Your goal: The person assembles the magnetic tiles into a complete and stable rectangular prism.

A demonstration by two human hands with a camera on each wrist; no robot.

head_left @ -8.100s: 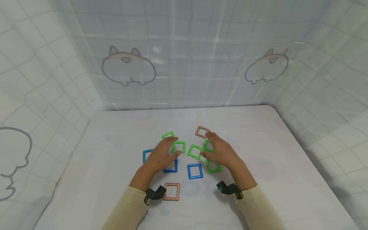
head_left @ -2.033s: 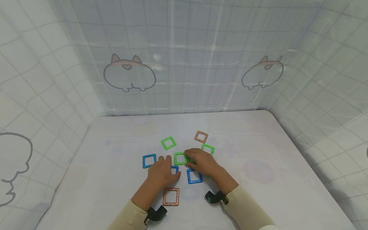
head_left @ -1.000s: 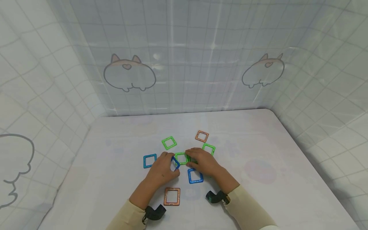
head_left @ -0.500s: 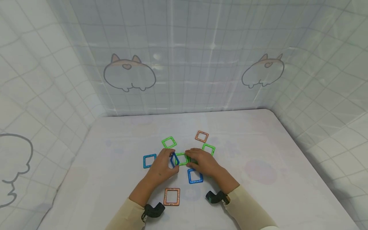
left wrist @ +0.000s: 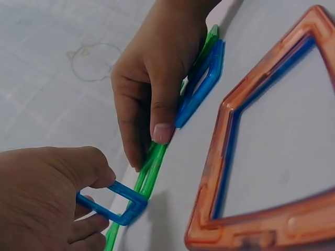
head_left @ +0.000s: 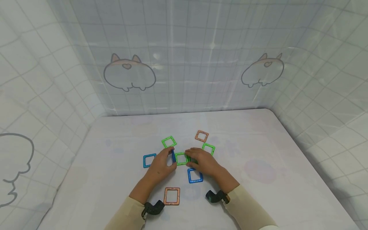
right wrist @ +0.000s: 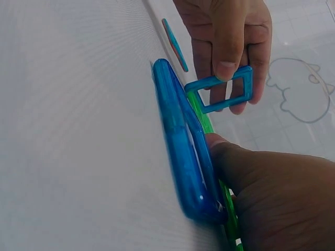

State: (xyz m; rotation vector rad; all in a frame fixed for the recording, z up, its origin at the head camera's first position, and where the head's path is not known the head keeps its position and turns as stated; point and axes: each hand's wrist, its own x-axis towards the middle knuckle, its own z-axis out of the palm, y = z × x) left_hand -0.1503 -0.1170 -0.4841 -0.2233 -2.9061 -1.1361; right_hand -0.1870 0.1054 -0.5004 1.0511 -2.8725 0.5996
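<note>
My left hand (head_left: pixel 159 164) pinches a blue square magnetic tile (right wrist: pixel 220 90) between thumb and fingers. The tile stands raised on edge, its lower end at the left side of a flat green magnetic tile (head_left: pixel 181 158); the left wrist view shows them meeting or nearly so. At that green tile's right side, my right hand (head_left: pixel 203 160) grips green tile edging low on the table, thumb on the near side and fingers on the far side. The palm hides most of what lies under it. A second blue tile (head_left: pixel 195 176) lies just below the right hand.
Other square tiles lie flat around the hands: a green one (head_left: pixel 169 141) and an orange one (head_left: pixel 202 136) behind, a green one (head_left: pixel 209 148) at right, a light blue one (head_left: pixel 149 160) at left, an orange one (head_left: pixel 172 196) in front. Patterned curtains (head_left: pixel 184 64) surround the white table (head_left: pixel 244 134).
My left hand has picked the blue tile off the table, tipped it upright and brought it to the green tile's left side. Earlier, my right hand moved left onto the green tiles; lately it stays still.
</note>
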